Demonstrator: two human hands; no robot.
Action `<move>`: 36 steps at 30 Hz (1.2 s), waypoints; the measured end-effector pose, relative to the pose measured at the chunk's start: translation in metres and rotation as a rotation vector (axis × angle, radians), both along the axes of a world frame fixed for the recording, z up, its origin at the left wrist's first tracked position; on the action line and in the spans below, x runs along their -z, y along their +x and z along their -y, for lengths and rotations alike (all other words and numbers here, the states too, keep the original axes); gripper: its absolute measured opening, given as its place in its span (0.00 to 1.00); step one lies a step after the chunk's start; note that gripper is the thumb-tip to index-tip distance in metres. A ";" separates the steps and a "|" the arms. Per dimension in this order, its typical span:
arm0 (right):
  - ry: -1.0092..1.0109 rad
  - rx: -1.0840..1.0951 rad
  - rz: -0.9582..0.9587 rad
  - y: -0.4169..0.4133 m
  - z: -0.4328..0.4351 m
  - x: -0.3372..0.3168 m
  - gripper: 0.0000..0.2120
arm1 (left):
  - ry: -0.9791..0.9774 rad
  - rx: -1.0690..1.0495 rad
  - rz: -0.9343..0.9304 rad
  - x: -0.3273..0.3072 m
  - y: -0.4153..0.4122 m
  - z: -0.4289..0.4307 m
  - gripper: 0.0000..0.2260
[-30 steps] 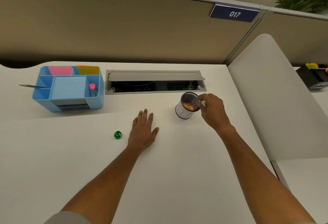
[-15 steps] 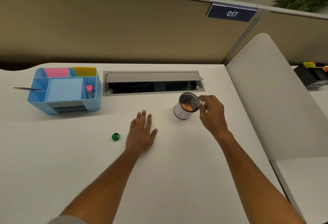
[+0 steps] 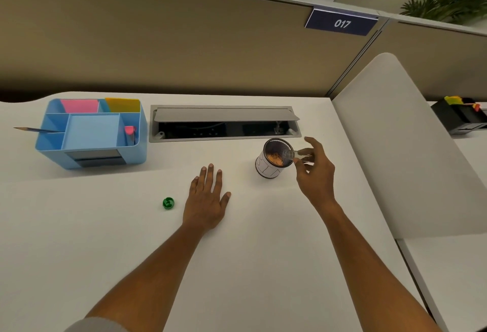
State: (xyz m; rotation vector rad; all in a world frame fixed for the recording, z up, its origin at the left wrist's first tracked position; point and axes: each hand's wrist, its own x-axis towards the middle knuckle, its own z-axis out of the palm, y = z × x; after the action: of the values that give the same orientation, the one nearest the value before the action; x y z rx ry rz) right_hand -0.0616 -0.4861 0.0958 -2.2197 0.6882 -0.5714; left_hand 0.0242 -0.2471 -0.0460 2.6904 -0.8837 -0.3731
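Observation:
A small mesh cup with orange bits inside stands on the white desk. My right hand pinches a small clear vial, which lies tilted with its mouth over the cup's rim. The index finger of that hand sticks up, away from the vial. My left hand lies flat on the desk, fingers straight, to the left of the cup. A green cap sits on the desk just left of that hand, apart from it.
A blue desk organiser with pink, yellow and blue notes and a pencil stands at the back left. An open grey cable hatch lies behind the cup. A white divider panel bounds the desk on the right.
My right hand has loosened around the vial and its index finger has lifted. The left hand and the green cap stay where they were.

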 end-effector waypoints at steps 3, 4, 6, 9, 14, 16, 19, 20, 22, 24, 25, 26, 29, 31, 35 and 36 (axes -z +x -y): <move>0.323 0.107 0.089 -0.002 -0.003 0.001 0.16 | -0.008 -0.008 -0.035 -0.008 0.002 0.001 0.33; 0.455 0.134 0.125 -0.003 -0.005 0.001 0.14 | -0.025 -0.019 -0.060 -0.013 0.004 0.002 0.32; 0.691 0.147 0.194 -0.006 -0.012 -0.003 0.12 | -0.130 -0.068 -0.115 -0.025 0.006 0.003 0.30; 0.893 0.119 0.261 -0.008 -0.027 -0.006 0.11 | -0.320 -0.139 -0.054 -0.044 0.011 -0.009 0.25; 1.028 0.033 0.282 -0.006 -0.058 -0.001 0.12 | -0.440 -0.349 -0.015 -0.057 0.017 -0.056 0.21; 1.076 0.002 0.268 -0.004 -0.076 0.001 0.13 | -0.440 -0.410 -0.020 -0.054 0.014 -0.082 0.24; 1.124 -0.050 0.228 -0.002 -0.105 0.005 0.12 | -0.434 -0.448 -0.102 -0.045 0.006 -0.111 0.31; 1.132 -0.071 0.214 -0.002 -0.114 0.007 0.11 | -0.427 -0.450 -0.144 -0.041 0.003 -0.118 0.33; 1.146 -0.097 0.195 -0.001 -0.130 0.011 0.11 | -0.416 -0.462 -0.216 -0.036 -0.003 -0.125 0.35; 1.156 -0.107 0.181 -0.001 -0.143 0.016 0.11 | -0.417 -0.485 -0.238 -0.031 -0.006 -0.126 0.30; 1.154 -0.110 0.172 -0.001 -0.149 0.018 0.10 | -0.422 -0.495 -0.228 -0.031 -0.007 -0.126 0.27; 1.151 -0.112 0.163 -0.002 -0.154 0.020 0.10 | -0.433 -0.508 -0.214 -0.030 -0.008 -0.126 0.23; 1.148 -0.098 0.143 -0.004 -0.167 0.026 0.10 | -0.474 -0.545 -0.200 -0.032 -0.008 -0.123 0.14; 1.132 -0.089 0.121 -0.005 -0.174 0.030 0.10 | -0.511 -0.541 -0.207 -0.035 -0.008 -0.124 0.12; 1.042 -0.103 0.077 -0.009 -0.186 0.033 0.11 | -0.636 -0.511 -0.286 -0.058 -0.009 -0.131 0.13; 1.013 -0.113 0.063 -0.010 -0.189 0.032 0.11 | -0.646 -0.489 -0.295 -0.065 -0.010 -0.133 0.13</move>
State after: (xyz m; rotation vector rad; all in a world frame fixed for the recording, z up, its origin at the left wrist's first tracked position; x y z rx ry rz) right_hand -0.0716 -0.2975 0.0637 -1.2720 0.6183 -0.1537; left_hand 0.0144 -0.1146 0.0194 2.0758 -0.1879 -0.2939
